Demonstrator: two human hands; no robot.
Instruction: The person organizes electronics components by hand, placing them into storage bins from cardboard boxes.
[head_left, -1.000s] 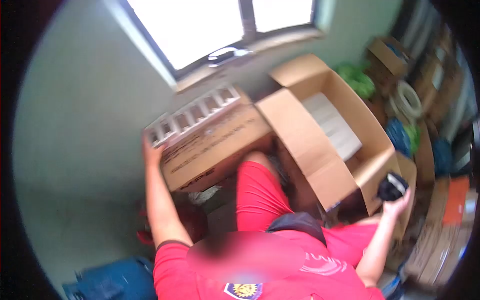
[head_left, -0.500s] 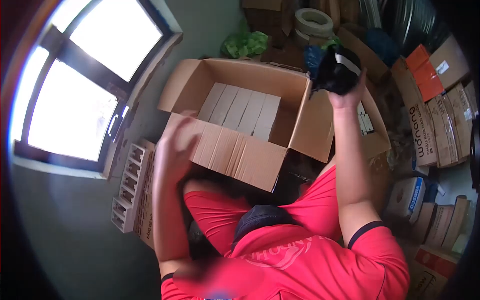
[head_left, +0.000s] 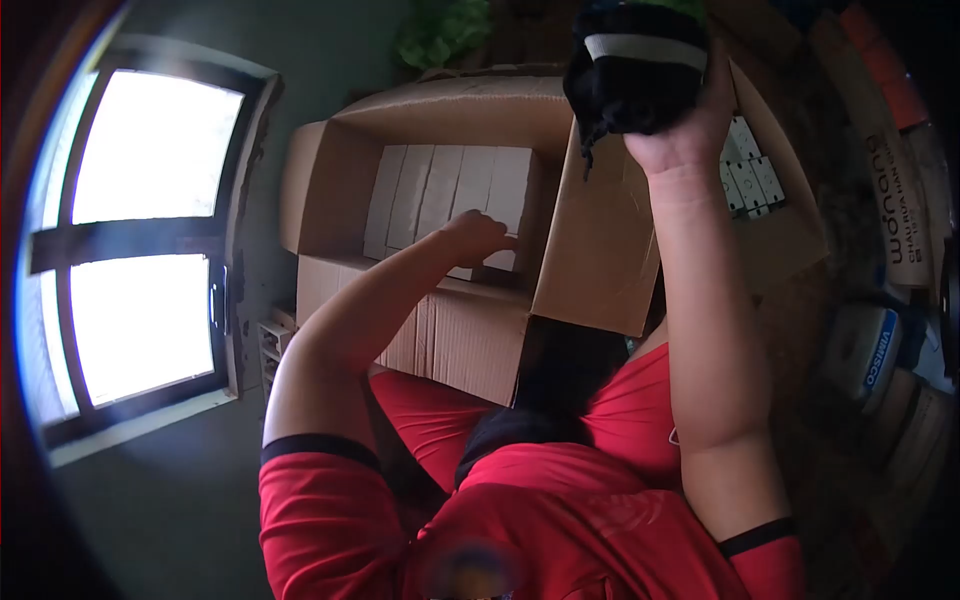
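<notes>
A large open cardboard box (head_left: 450,98) stands in front of me, with a row of white boxes (head_left: 409,190) inside. My left hand (head_left: 478,238) is over the front right part of that row, its fingers curled downward; what its fingertips hold, if anything, is hidden. Raised at the upper right, my right hand (head_left: 685,135) has its fingers wrapped round a black cloth item (head_left: 640,90) with a pale grey band. A thin dark cord hangs from the item, beside the box's right flap (head_left: 600,240).
Right of the large box, another open carton (head_left: 790,225) holds white pieces with small holes (head_left: 750,180). A window (head_left: 145,240) is at the left, green plastic (head_left: 440,30) lies behind the box, and labelled cartons (head_left: 900,210) line the right side.
My left hand has moved from the box's front flap into the box, over the white boxes. My right hand still holds the black item, now higher in view. The camera view has shifted.
</notes>
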